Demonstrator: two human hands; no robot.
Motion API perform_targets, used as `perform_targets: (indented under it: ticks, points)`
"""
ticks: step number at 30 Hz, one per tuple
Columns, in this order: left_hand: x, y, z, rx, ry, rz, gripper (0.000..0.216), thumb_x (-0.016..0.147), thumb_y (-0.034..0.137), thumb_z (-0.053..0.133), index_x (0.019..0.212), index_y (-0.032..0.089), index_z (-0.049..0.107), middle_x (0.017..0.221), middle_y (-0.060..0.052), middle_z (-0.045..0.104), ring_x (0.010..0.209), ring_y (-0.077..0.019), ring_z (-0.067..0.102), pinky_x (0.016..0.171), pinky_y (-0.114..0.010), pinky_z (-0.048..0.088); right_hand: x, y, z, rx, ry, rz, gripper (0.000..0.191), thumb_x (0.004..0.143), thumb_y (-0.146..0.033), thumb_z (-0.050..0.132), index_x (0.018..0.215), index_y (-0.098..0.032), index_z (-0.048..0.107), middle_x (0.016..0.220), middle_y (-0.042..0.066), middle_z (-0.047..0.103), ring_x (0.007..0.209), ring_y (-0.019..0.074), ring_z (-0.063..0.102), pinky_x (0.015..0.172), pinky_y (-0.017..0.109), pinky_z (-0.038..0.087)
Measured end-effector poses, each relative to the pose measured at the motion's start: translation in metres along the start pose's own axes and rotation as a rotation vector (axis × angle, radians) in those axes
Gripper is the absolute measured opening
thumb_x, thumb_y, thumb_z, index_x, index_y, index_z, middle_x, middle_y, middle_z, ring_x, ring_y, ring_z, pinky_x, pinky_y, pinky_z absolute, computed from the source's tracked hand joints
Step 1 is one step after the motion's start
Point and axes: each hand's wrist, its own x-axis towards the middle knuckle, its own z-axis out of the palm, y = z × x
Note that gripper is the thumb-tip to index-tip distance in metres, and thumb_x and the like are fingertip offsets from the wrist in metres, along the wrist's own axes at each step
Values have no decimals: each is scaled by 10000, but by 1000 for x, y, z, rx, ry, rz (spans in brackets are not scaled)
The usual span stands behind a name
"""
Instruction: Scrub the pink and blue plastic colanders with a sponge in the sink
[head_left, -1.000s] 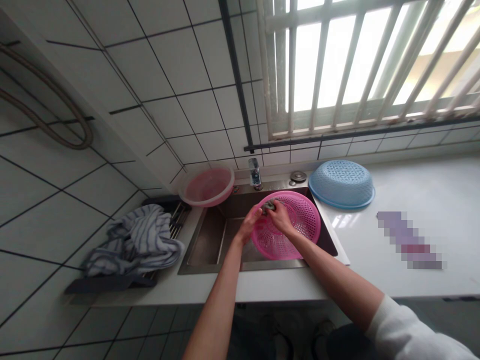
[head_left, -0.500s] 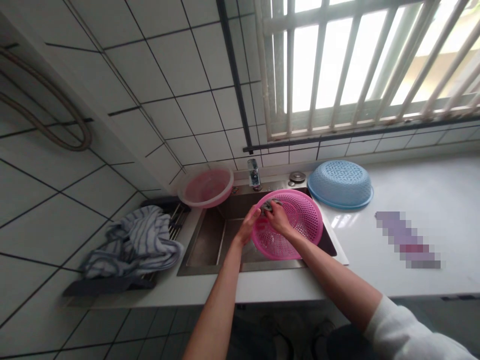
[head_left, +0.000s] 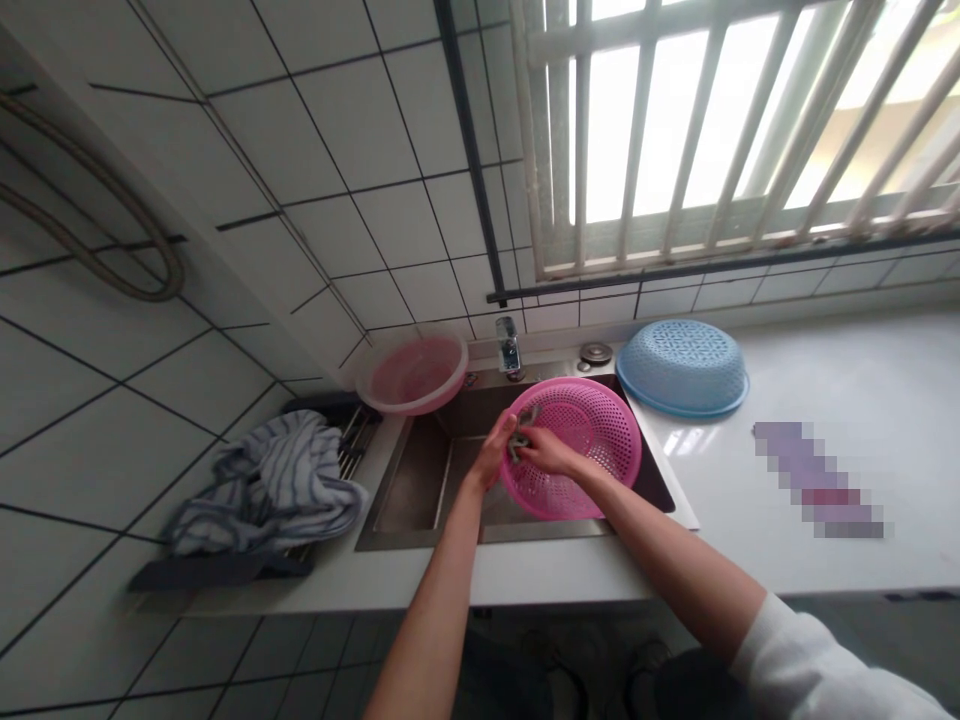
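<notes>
A bright pink perforated colander (head_left: 592, 440) is tilted over the steel sink (head_left: 420, 480). My left hand (head_left: 495, 455) grips its left rim from outside. My right hand (head_left: 544, 452) is closed on a small grey scrubbing cloth (head_left: 519, 436) and presses it against the colander's inner wall near the left rim. Both hands are close together at that rim.
A pale pink basin (head_left: 414, 372) sits behind the sink at the left, a tap (head_left: 509, 347) behind the middle. A blue colander (head_left: 682, 366) lies upside down on the white counter (head_left: 840, 400). A striped towel (head_left: 270, 485) lies on a dish rack at left.
My right hand with the cloth has slid down and left along the colander's inner wall, from the top rim toward my left hand. The colander has barely shifted.
</notes>
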Motion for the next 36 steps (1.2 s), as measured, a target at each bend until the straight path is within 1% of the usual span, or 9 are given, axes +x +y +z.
perform_targets:
  ticks: [2, 6, 8, 12, 14, 21, 27, 33, 36]
  points:
    - [0, 1, -1, 41, 3, 26, 663, 809, 631, 773, 1328, 226, 692, 1314, -112, 734, 1332, -320, 607, 1184, -454, 399, 0, 1, 2, 26, -59, -7, 75, 832, -164, 615, 897, -176, 651, 886, 61, 727, 739, 184, 609, 708, 268, 446]
    - [0, 0, -1, 6, -59, -10, 641, 843, 604, 757, 1353, 224, 674, 1313, -112, 732, 1270, -317, 644, 1153, -463, 427, 6, 6, -8, 34, 346, 63, 95, 896, -241, 556, 881, -177, 625, 885, 69, 707, 755, 190, 593, 718, 281, 443]
    - [0, -1, 0, -12, -54, -35, 634, 855, 609, 743, 1359, 233, 669, 1328, -108, 724, 1259, -317, 648, 1140, -472, 436, 7, 7, -10, 43, 424, 85, 120, 898, -279, 559, 881, -178, 621, 886, 70, 704, 764, 197, 592, 725, 290, 447]
    - [-1, 5, 2, 99, -7, 62, 586, 841, 603, 758, 1292, 231, 711, 1402, -96, 683, 1330, -312, 594, 1183, -442, 387, 1, 3, 2, 146, 25, -23, 114, 833, -229, 600, 916, -178, 660, 887, 54, 725, 761, 193, 615, 734, 288, 464]
    - [-1, 9, 3, 178, -24, 130, 549, 845, 581, 761, 1257, 219, 729, 1405, -95, 679, 1335, -306, 583, 1194, -427, 371, 0, 2, 7, 159, -56, -52, 117, 801, -202, 604, 898, -176, 665, 871, 53, 726, 754, 193, 618, 732, 288, 464]
    - [0, 1, 4, 56, -5, 27, 608, 863, 608, 733, 1345, 243, 678, 1341, -99, 713, 1253, -312, 642, 1141, -465, 430, 10, 11, -12, 191, 484, 88, 164, 846, -344, 581, 872, -189, 623, 871, 49, 694, 778, 202, 582, 733, 300, 461]
    - [1, 1, -2, 70, 48, 78, 571, 834, 631, 752, 1224, 214, 746, 1261, -92, 747, 1305, -309, 610, 1174, -427, 392, 2, 2, 5, 277, 0, -24, 136, 824, -297, 618, 869, -175, 655, 830, 34, 702, 729, 175, 583, 679, 264, 443]
    - [-1, 2, 5, 4, -37, 12, 641, 862, 613, 732, 1373, 233, 658, 1294, -100, 734, 1209, -306, 668, 1106, -453, 453, 9, 7, -10, 290, 398, 45, 182, 834, -371, 601, 831, -188, 605, 822, 38, 670, 745, 187, 563, 678, 269, 438]
    - [-1, 3, 4, 45, -5, 23, 647, 856, 632, 726, 1365, 236, 669, 1329, -102, 718, 1259, -312, 642, 1136, -460, 429, 7, 6, -4, 288, 240, 24, 167, 830, -345, 594, 859, -184, 627, 836, 40, 682, 741, 185, 570, 686, 272, 444]
